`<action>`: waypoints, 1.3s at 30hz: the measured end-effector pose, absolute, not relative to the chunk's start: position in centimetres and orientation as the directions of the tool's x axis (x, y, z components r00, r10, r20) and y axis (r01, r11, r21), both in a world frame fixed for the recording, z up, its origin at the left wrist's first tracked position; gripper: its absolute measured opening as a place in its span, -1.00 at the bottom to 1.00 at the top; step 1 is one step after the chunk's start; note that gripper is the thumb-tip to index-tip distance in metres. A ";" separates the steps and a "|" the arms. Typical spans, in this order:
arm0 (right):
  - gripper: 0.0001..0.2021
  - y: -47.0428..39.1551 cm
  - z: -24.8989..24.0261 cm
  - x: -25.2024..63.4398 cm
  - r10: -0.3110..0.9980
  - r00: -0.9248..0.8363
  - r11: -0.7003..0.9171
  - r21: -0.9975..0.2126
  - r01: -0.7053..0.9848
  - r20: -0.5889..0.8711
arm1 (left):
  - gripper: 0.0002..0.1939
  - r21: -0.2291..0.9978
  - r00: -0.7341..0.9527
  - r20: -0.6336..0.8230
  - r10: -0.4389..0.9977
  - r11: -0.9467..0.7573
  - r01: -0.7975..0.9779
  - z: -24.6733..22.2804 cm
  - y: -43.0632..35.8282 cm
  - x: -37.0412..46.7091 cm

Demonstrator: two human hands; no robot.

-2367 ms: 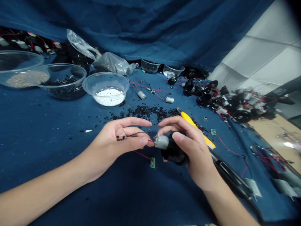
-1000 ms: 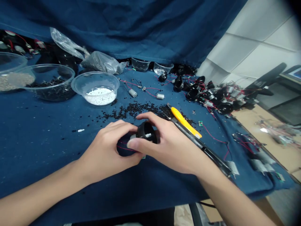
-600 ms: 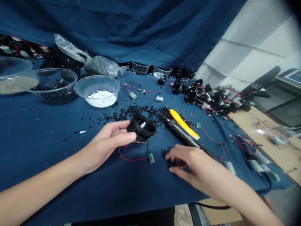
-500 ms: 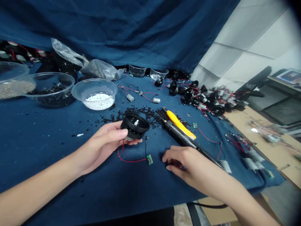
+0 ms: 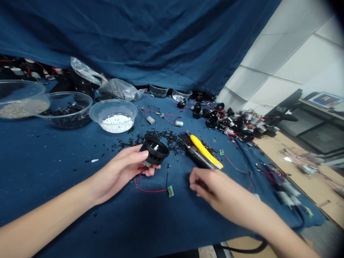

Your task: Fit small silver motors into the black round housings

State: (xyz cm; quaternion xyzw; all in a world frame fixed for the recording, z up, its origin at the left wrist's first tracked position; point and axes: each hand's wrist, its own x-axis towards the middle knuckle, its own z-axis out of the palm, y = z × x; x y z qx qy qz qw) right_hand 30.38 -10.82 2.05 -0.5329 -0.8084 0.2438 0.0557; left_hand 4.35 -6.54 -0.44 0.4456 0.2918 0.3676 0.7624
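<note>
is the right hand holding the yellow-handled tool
No, the right hand hovers with nothing in it, while the yellow-handled tool lies on the blue cloth beyond it.

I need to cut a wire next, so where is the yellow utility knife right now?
In the head view, the yellow utility knife lies on the blue cloth right of centre, beside a black tool, just beyond the right hand.

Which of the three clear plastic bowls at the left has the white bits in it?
The rightmost bowl, nearest the left hand. The middle bowl holds dark pieces, and the far-left bowl holds greyish grains.
</note>
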 end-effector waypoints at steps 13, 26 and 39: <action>-0.88 3.6 -0.7 29.2 0.954 -0.272 0.299 -0.409 0.862 0.125 | -0.75 0.917 0.565 -0.124 0.816 0.311 -0.248 -0.9 -6.2 4.1; -0.73 3.8 -3.0 29.0 0.983 -0.169 0.095 -0.587 0.804 -0.073 | -0.73 0.918 0.570 -0.134 0.811 0.318 -0.237 -1.0 -6.1 4.3; -0.83 3.3 -2.6 28.8 0.948 -0.318 0.276 -0.438 0.856 -0.024 | -0.74 0.922 0.574 -0.122 0.809 0.307 -0.237 -1.1 -6.1 4.3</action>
